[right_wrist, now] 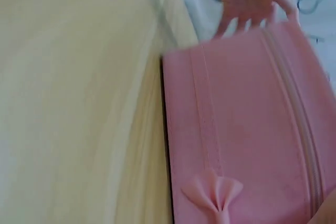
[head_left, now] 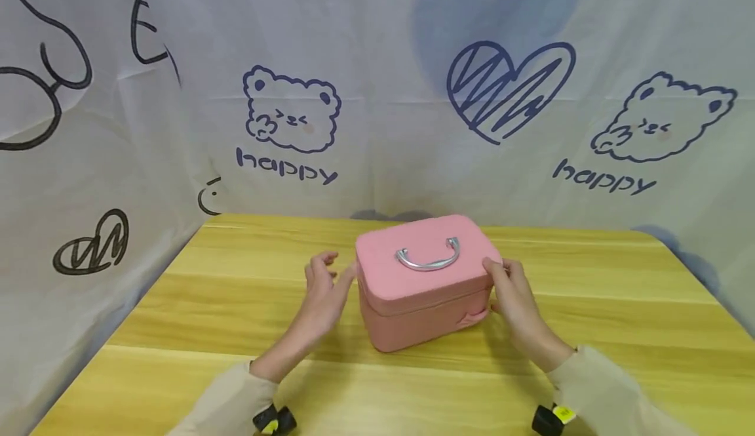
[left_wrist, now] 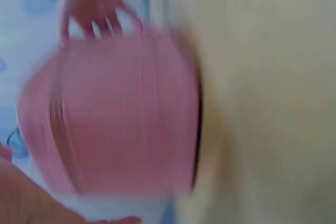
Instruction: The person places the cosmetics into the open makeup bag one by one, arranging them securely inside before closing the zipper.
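A pink case (head_left: 430, 285) with rounded corners stands upright on the table, its lid down, turned at a slight angle. A silver handle (head_left: 433, 262) lies on the lid. Low on the front, near the right end, is a pink bow (right_wrist: 212, 190). My left hand (head_left: 324, 298) is at the case's left end with its fingers spread and the thumb beside the lid edge; contact is unclear. On the right end, my right hand (head_left: 519, 298) touches the case, its thumb at the lid's corner and its fingers spread along the side. The left wrist view is blurred.
The case sits near the middle of a yellow wood-grain table (head_left: 206, 311). Behind it and to the left hangs a white cloth (head_left: 389, 154) printed with bears, hearts and writing. A black device (head_left: 274, 421) is at the left sleeve, another device (head_left: 548, 421) at the right.
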### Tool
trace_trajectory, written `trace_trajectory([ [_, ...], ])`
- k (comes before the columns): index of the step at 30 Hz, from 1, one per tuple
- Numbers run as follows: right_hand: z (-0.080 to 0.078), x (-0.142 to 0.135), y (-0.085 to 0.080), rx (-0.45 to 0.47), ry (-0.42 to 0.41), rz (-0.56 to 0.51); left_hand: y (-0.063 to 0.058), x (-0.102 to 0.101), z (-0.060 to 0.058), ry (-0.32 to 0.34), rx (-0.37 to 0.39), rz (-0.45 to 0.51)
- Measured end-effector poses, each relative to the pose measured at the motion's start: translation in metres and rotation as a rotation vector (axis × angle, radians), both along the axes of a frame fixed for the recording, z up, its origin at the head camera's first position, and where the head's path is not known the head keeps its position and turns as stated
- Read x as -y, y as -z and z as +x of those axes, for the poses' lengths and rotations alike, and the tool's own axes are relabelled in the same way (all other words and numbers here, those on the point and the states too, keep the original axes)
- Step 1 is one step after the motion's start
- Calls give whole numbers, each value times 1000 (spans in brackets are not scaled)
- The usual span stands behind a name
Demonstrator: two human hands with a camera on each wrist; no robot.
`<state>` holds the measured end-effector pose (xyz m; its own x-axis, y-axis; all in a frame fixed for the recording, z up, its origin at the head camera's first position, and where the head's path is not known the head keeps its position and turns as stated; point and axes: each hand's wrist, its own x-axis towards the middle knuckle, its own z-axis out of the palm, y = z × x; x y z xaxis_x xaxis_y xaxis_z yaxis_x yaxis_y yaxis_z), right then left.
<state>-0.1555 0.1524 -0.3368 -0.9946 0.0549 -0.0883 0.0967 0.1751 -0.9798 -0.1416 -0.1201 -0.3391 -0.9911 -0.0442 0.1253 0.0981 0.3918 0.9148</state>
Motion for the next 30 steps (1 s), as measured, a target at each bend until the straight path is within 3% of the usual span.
trace_trajectory([
  [3, 8, 6, -2, 9, 8, -29, 3, -12, 13, 95, 108, 118],
  [6, 7, 10, -2, 10, 2, -52, 7, -23, 6, 103, 119, 191],
  [11, -11, 14, 2, 10, 18, -77, 10, -34, -30, 15, 64, 192],
  [16, -51, 11, 6, -20, 38, -69, 14, -39, -77, -7, 18, 220],
  [20, -79, 12, 11, -35, 63, -57, 17, -41, -106, -24, 35, 225],
  [24, -96, 15, 14, -41, 96, -32, 18, -41, -123, -35, 53, 222],
  [27, -100, 16, 12, -38, 93, -22, 14, -37, -129, -19, 84, 251],
  [30, -101, 13, 7, -10, 66, 6, 12, -28, -129, 41, 120, 249],
])
